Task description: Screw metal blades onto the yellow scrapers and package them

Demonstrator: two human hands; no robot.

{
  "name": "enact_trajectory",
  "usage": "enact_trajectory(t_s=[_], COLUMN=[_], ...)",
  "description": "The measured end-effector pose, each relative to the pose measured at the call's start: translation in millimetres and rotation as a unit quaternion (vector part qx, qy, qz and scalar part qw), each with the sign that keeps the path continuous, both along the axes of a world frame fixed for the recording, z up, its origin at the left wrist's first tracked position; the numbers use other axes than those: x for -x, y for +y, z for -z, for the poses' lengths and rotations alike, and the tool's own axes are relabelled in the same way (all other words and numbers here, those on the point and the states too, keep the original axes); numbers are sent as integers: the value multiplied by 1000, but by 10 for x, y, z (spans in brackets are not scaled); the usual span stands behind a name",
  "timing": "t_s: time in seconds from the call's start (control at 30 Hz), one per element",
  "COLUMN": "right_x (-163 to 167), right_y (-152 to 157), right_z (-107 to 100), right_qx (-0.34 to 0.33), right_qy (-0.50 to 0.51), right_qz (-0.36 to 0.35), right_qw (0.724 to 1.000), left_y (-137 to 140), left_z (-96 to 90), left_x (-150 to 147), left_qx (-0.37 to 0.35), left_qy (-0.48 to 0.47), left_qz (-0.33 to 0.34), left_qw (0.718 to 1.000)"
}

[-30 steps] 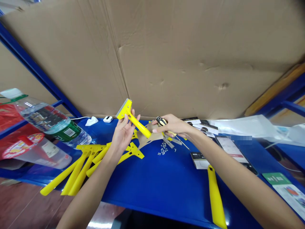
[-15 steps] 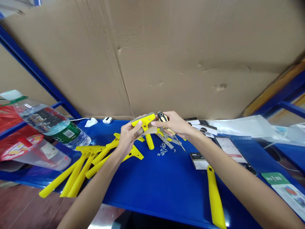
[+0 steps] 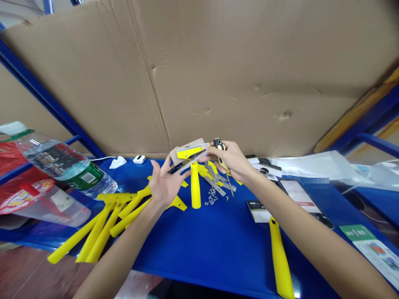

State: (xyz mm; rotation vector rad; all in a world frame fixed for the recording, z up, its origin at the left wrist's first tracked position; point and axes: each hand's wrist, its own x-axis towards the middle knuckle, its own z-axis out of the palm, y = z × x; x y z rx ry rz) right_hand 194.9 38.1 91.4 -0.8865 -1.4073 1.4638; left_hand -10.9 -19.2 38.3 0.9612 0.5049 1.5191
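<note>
My right hand [image 3: 232,160] is closed around a black-and-cream screwdriver [image 3: 222,154], its shaft pointing down. Its thumb and fingertips also pinch the right end of a yellow scraper [image 3: 195,187], whose handle hangs down. Against the scraper head lie a beige card piece [image 3: 201,142] and a dark printed strip [image 3: 179,167]. My left hand [image 3: 166,185] is open below and left of the head, palm up and thumb spread, with fingers partly hidden behind these pieces. Small screws and nuts [image 3: 212,196] and metal blades [image 3: 215,182] lie on the blue table [image 3: 199,241] beneath.
Several yellow scrapers [image 3: 106,228] lie at the left, beside a water bottle [image 3: 84,166] and a plastic cup [image 3: 65,203]. At the right are another yellow handle [image 3: 280,257], a small box [image 3: 258,211] and a phone [image 3: 304,199]. Cardboard [image 3: 233,74] stands behind.
My left thumb has let go of the scraper head and the hand has opened. The scraper has tilted, and the card and dark strip now show. The screwdriver stays in my right hand.
</note>
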Motion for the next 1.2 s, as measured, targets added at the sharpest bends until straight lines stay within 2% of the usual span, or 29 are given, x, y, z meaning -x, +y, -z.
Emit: enact_trajectory(t_s=[0.1, 0.2, 0.33, 0.4, 0.5, 0.57, 0.67, 0.97, 1.2], right_x=[3, 3, -5, -19, -48, -60, -65, -141, -137], right_y=[47, 102, 156, 168, 172, 169, 172, 195, 173], right_z=[23, 68, 123, 144, 174, 190, 203, 174, 153], right_qx=[33, 42, 51, 32, -36, -82, -110, -43, -47], right_qy=[17, 11, 6, -2, -90, -154, -179, -167, -160], right_qz=[15, 10, 8, 3, -18, -16, -6, -94, -97], right_qw=[999, 999, 999, 999, 995, 985, 978, 981, 981], left_y=[26, 48, 49, 48, 54, 59, 64, 99, 76], left_z=[107, 167, 135, 117, 115, 119, 134, 214, 133], left_x=[-59, -124, -142, -126, -105, -102, -106, -99, -111], left_qx=[23, 33, 44, 66, 94, 98, 94, 118, 115], left_qy=[35, 46, 54, 89, 128, 128, 116, 106, 115], left_qz=[46, 30, -4, -29, -52, -55, -63, -82, -100], left_qw=[998, 998, 998, 993, 986, 985, 987, 984, 982])
